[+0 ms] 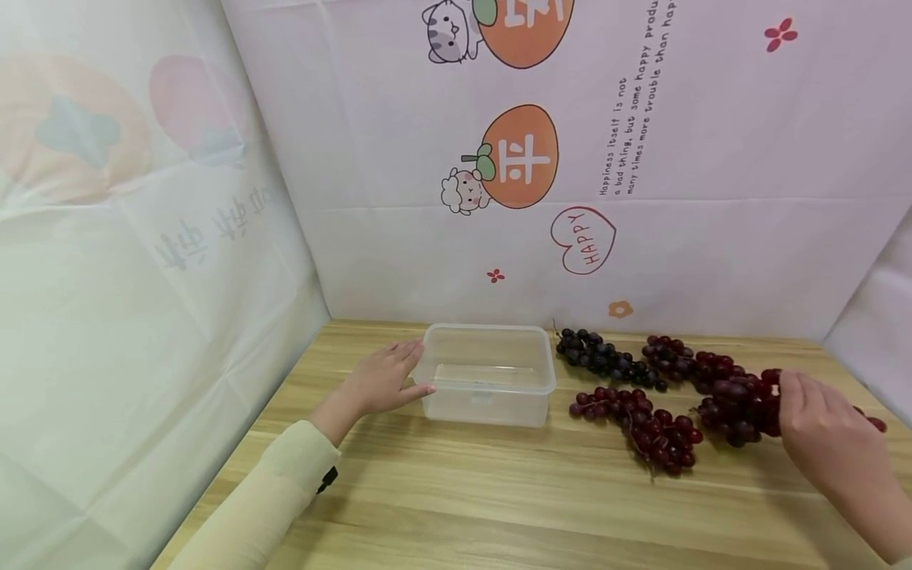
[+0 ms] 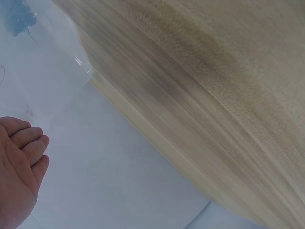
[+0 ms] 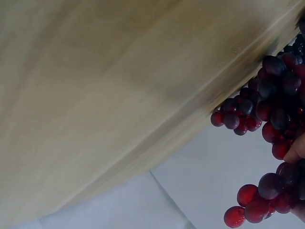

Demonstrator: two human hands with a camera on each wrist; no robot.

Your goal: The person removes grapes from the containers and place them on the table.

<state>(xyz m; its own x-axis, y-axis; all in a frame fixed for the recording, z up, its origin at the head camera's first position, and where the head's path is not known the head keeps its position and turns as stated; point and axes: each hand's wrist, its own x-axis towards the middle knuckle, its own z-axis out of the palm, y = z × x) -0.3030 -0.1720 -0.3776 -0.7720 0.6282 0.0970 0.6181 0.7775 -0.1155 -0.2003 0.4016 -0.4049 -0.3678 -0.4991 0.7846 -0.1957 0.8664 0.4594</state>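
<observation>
My left hand (image 1: 385,378) rests its fairly straight fingers against the left side of a clear plastic container (image 1: 488,407), which is lidless and holds nothing. The left wrist view shows the same hand's fingers side by side near the see-through wall. At the right, my right hand (image 1: 830,431) grips a bunch of dark red grapes (image 1: 741,408) from above. In the right wrist view, a fingertip (image 3: 297,150) presses in among the held red grapes (image 3: 279,124); the rest of that hand is mostly cut off.
Another red bunch (image 1: 659,435) lies in front, between container and right hand. Behind it are a black bunch (image 1: 606,358) and a further red bunch (image 1: 666,355). The wooden table (image 1: 499,499) meets a printed white cloth (image 1: 399,261) at the back and sides.
</observation>
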